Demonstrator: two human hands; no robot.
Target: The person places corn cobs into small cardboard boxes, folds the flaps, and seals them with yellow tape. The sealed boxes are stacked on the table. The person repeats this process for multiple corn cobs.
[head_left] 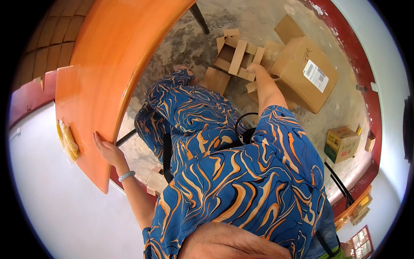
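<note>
My left hand point(109, 152), with a pale bangle at its wrist, rests on the edge of the orange wooden table point(97, 97), fingers extended and nothing held. On the table near it lies a clear plastic bag of yellow items point(68, 139). My right hand point(254, 67) reaches down to the floor on the right, at the edge of an open, empty-looking small cardboard box point(237, 57) with its flaps out. Its fingers are partly hidden, so I cannot tell whether it grips the cardboard. Beside that arm stands a large cardboard carton point(307, 74) with a white label.
Stacked brown cartons point(58, 35) stand at the table's far left. A loose cardboard piece point(217, 80) lies on the concrete floor, close to my feet. A smaller printed carton point(343, 144) is at the right, near black rods point(339, 183). A dark table leg point(199, 18) stands ahead.
</note>
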